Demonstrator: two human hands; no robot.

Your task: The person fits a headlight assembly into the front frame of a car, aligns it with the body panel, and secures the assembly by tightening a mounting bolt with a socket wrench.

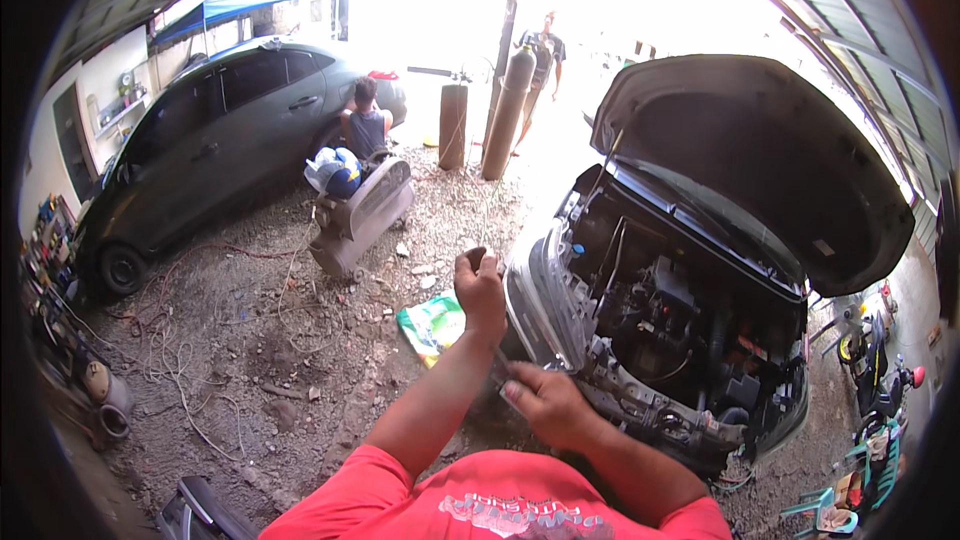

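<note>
My left hand (480, 292) is raised in front of me with its fingers curled in. Whatever may be inside the curl is hidden. Lower and to the right, my right hand (545, 398) is closed beside my left forearm, thumb pressed down. A small greyish piece (500, 370) shows at its fingers, too blurred to name. Just right of both hands stands a dark car (690, 340) with its hood (750, 150) raised and its engine bay exposed. The car's pale headlight area (545, 290) is close to my left hand.
Green-and-white sacking (435, 325) lies on the gravel. Beyond are a compressor tank (365, 210), gas cylinders (512, 110), a crouching person (366, 125) by a dark sedan (220, 130), and a standing person (545, 45). Hoses (185, 370) trail left; a green plastic chair (880, 470) stands right.
</note>
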